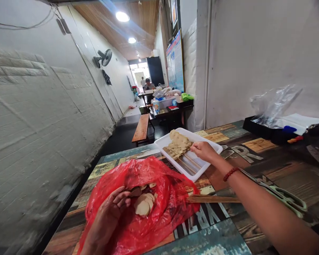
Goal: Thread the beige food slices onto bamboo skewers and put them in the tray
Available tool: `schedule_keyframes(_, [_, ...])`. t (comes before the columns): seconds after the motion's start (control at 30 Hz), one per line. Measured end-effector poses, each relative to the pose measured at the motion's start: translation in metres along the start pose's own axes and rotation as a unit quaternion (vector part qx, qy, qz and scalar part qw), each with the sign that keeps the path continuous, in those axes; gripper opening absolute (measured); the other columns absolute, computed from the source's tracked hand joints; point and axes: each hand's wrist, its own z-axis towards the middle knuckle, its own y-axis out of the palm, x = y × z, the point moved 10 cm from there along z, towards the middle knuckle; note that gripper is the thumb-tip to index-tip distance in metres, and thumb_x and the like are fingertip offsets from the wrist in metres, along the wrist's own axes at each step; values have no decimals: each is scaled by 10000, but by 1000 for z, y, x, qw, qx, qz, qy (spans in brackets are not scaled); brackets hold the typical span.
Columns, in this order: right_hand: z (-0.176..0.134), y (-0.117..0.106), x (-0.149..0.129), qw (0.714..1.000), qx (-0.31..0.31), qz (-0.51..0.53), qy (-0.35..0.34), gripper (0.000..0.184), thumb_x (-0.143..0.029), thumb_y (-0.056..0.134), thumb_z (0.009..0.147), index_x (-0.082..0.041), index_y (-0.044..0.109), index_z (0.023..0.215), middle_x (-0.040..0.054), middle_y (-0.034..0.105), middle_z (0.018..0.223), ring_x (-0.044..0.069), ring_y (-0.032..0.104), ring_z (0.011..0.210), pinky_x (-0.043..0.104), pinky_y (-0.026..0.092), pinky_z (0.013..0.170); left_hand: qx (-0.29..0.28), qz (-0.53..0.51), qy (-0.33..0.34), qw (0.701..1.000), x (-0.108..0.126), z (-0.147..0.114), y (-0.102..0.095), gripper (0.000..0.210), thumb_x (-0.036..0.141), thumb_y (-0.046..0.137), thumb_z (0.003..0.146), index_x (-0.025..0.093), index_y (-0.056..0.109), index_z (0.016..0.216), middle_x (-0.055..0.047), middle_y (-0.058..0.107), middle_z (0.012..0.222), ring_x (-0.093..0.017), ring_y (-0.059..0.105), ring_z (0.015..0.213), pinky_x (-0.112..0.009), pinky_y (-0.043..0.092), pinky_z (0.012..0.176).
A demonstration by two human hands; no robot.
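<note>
A red plastic bag (pixel 167 209) lies spread on the table with pale round slices (pixel 143 204) in its mouth. At its left side is my left hand (pixel 113 203), fingers loosely curled and apart, with nothing visible in them. My right hand (pixel 202 150) is closed in a pinch over a white tray (pixel 199 174), on the end of a skewer of slices (pixel 185 140); the fingers hide the stick's grip end. More skewered slices (pixel 172 151) lie in the tray, their bare sticks pointing towards me. A bundle of bare wooden skewers (pixel 215 199) rests right of the bag.
Scissors with green handles (pixel 287 198) lie under and beside my right forearm. A black box with clear plastic (pixel 263 125) stands at the back right. Beyond the table are a wooden bench (pixel 141 128), a cluttered second table (pixel 163 112) and a seated person (pixel 149 85).
</note>
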Motion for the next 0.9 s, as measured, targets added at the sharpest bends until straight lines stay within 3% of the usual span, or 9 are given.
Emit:
schedule_keyframes(0.27, [5, 42, -17, 994, -105, -25, -6, 314, -231, 442, 882, -131, 727, 797, 49, 704, 684, 128, 591, 603, 205, 342, 539, -1, 16, 8, 1000, 1, 3, -5, 422, 452, 667, 742, 211, 660, 1088, -79, 692, 990, -202, 629, 827, -317, 531, 794])
schedule_keyframes(0.4, [1, 60, -25, 987, -141, -78, -10, 242, -181, 518, 817, -101, 730, 730, 130, 725, 753, 172, 633, 680, 233, 366, 591, -1, 18, 16, 1000, 3, 2, -6, 385, 436, 651, 762, 205, 665, 1070, -83, 691, 981, -204, 629, 838, -319, 526, 794])
schedule_keyframes(0.6, [-3, 48, -21, 983, -123, -136, 6, 316, -266, 439, 912, -121, 717, 875, 142, 724, 899, 209, 657, 834, 251, 392, 667, -5, 3, 14, 1000, 1, 1, -7, 409, 438, 647, 766, 196, 650, 1096, -87, 682, 995, -203, 629, 835, -331, 522, 808])
schedule_keyframes(0.9, [22, 40, 22, 970, -100, -207, 81, 332, -297, 402, 955, -149, 699, 959, 131, 716, 993, 209, 659, 932, 252, 418, 730, -23, -13, 25, 999, 4, -5, 2, 422, 415, 669, 756, 184, 636, 1108, -89, 676, 981, -194, 622, 822, -319, 515, 786])
